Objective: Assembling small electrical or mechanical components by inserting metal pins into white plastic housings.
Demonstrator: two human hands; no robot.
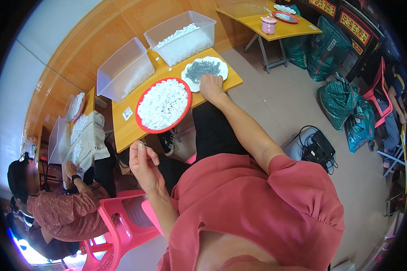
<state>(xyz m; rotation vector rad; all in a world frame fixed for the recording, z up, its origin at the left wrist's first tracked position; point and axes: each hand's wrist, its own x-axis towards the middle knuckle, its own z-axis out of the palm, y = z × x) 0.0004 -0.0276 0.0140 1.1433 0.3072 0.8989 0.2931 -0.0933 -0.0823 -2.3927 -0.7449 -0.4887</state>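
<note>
My right hand (211,86) reaches to the near edge of a white scalloped plate (189,86). Its fingers are bent and pressed together at a heap of small dark grey pieces (202,68); the fingertips are hidden, so what they grip does not show. Off the table's near edge I hold up my left hand (144,166), thumb and forefinger pinched together. Anything between them is too small to make out. Between both hands lies a red round tray (140,123) heaped with small white plastic-looking pieces (163,104).
Two clear bins (108,86) with white pieces stand at the yellow table's (122,131) far side. Left, a co-worker (63,212) sits at another table near a pink chair (117,217). Green sacks (339,101) and a black cable bundle (319,147) lie right.
</note>
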